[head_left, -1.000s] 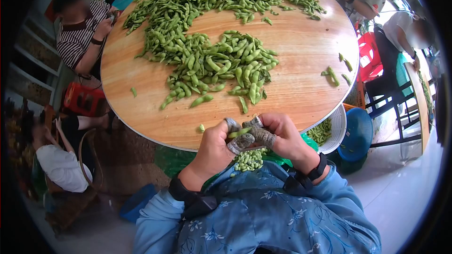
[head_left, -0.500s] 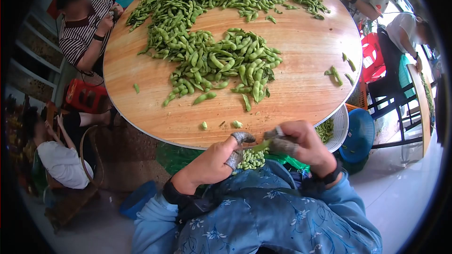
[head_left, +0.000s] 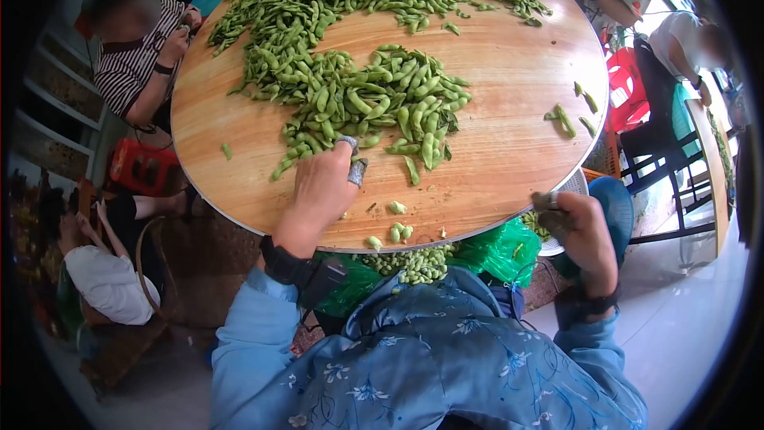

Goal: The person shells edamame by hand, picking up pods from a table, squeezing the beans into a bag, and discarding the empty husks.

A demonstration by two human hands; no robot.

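Observation:
My left hand (head_left: 320, 191), with grey coverings on the thumb and index finger, reaches over the table to the near edge of a pile of green soybean pods (head_left: 358, 99). Its thumb and index finger are apart beside the pods; the other fingers are hidden. My right hand (head_left: 587, 231) is curled at the table's right edge, above a white basket (head_left: 574, 185) of pods. Its covered fingertips are blurred, and what they hold cannot be made out. Shelled beans (head_left: 422, 265) lie at my lap, below the table edge. A few loose beans (head_left: 400, 232) sit on the wood.
The round wooden table (head_left: 493, 143) fills the middle. Green plastic (head_left: 509, 251) hangs under its near edge. At the right are a blue basket (head_left: 613, 211) and a red chair (head_left: 626, 84). Several people sit around, one in a striped shirt (head_left: 127, 72) at the left.
My hands were together over the shelled beans with a pod between them. The left has moved forward to the pile, the right out over the basket. More loose beans show near the edge.

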